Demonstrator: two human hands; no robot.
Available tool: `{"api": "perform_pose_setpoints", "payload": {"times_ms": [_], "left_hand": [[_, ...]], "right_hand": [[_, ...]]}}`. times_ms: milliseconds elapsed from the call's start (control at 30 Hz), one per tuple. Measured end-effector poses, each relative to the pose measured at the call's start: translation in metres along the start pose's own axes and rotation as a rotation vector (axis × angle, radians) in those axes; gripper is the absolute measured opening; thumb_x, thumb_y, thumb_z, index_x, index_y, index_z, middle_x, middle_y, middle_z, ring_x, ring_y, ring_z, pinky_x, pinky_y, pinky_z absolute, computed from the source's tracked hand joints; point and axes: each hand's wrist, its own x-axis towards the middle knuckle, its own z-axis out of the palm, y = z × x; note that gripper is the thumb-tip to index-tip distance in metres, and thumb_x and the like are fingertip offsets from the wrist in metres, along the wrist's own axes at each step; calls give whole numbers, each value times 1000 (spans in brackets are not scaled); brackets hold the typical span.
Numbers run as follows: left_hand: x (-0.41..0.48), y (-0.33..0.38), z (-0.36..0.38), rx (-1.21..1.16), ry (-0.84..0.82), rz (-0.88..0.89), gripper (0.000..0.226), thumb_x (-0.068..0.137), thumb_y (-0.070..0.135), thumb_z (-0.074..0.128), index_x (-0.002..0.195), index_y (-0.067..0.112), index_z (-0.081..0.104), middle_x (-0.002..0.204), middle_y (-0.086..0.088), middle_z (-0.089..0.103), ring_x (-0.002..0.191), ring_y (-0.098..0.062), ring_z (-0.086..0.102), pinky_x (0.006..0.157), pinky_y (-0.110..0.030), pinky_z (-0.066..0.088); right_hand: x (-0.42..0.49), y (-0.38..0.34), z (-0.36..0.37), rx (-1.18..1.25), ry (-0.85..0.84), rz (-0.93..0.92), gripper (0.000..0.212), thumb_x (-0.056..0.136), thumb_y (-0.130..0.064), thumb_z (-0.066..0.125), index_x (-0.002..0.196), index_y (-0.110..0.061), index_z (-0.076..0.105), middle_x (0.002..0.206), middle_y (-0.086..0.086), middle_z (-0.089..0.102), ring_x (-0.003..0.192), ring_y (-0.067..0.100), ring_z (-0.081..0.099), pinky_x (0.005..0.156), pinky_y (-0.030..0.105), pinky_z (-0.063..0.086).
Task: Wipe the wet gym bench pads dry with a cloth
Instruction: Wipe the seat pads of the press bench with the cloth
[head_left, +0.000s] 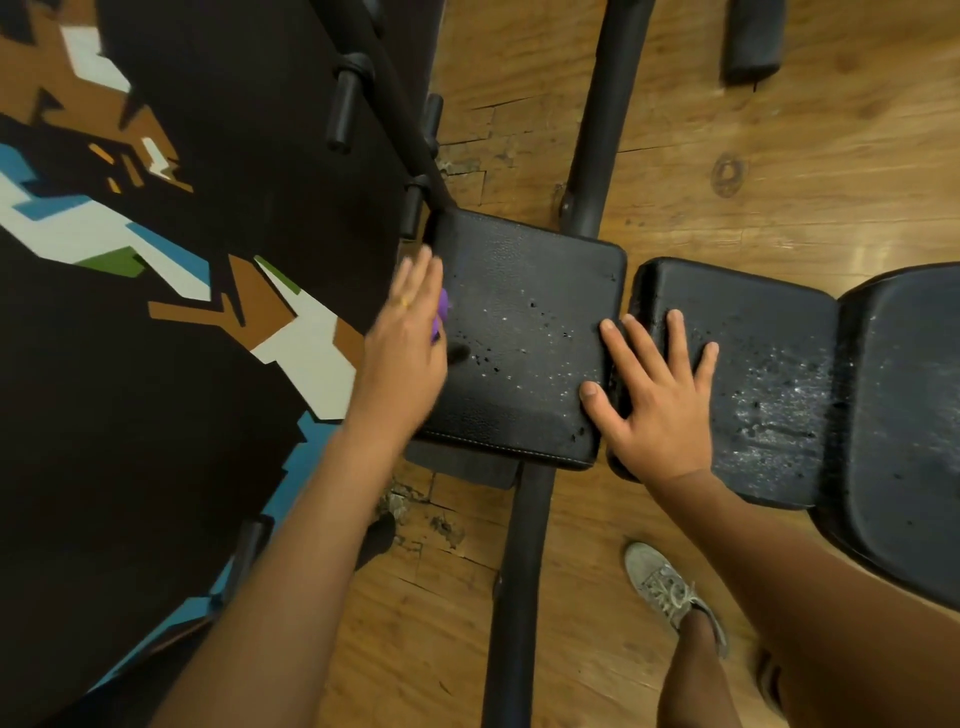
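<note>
Bare forearms (291, 571) reach down over a worn wooden floor (779, 171), with a dark patterned mat (156, 260) left of the bench's square end pad (524, 291). That pad and the longer pad (769, 374) right of it sit in a row running left to right, both beaded with water. The right hand (657, 400) lies flat, fingers spread, bridging the gap at the square pad's right edge. The left hand (408, 332), blurred, has its fingers straight and together and presses a purple cloth (441, 312) on the square pad's left edge. Only a sliver of cloth shows, running along that edge.
</note>
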Motion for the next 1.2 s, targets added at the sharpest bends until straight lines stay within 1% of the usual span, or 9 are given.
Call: {"api": "perform_pose_setpoints", "payload": {"times_ms": [133,233,433,533,734,867,1034,1134,1200], "left_hand": [[-49,-7,6,11,-18,-10,69,101,2,48,160,19,16,168,9,7,154,-8,0,118,-28,13],[-15,-3,5,12,-2,10,66,102,2,46,160,15,18,168,3,11,153,-8,0,120,-28,14],[99,17,2,73,15,76,61,102,5,44,159,11,24,168,-3,19,155,-18,10,123,-40,21],[110,19,2,79,7,99,61,102,5,43,159,11,24,168,-3,20,155,-19,12,123,-44,24],[29,1,4,9,18,47,67,100,0,44,160,15,22,169,3,14,155,-14,8,122,-45,22],[-49,-1,13,25,-8,-5,75,97,-1,50,160,19,15,169,5,8,153,-9,-2,125,-47,17],[-75,33,49,18,2,26,84,92,-5,52,157,22,7,168,4,5,152,-8,-6,124,-37,-2],[-72,67,76,-1,12,91,81,94,-5,51,160,18,10,167,3,3,153,-11,-8,123,-36,-6],[-73,87,91,18,-24,166,75,98,5,51,161,11,11,168,-3,2,154,-14,-8,122,-36,-9]], "right_hand": [[-1,3,-2,-3,1,10,67,97,-64,36,157,-33,34,162,-2,36,157,29,3,118,70,4],[0,1,-2,-7,-10,9,67,97,-65,36,156,-33,35,162,-2,37,157,29,4,118,71,5],[-2,2,-1,-9,-15,12,67,97,-65,35,157,-34,34,162,-3,36,157,28,2,119,69,2],[-2,1,0,-9,-16,13,67,97,-65,35,157,-34,33,162,-4,36,157,28,2,119,69,2],[-1,1,-2,-1,-16,14,67,97,-65,36,157,-35,33,162,-4,36,157,28,3,120,68,1],[-2,0,-4,-2,-25,14,67,97,-65,35,157,-35,32,162,-3,35,157,29,3,120,68,1],[0,1,-13,25,-109,5,65,100,-63,37,159,-37,26,166,-5,25,157,26,-1,120,64,-3],[-3,11,-30,107,-188,15,56,106,-46,42,159,-32,29,168,-5,18,157,21,1,123,61,-2],[-9,16,-41,174,-200,31,52,107,-32,44,158,-25,34,167,-4,21,156,19,7,124,58,2]]}}
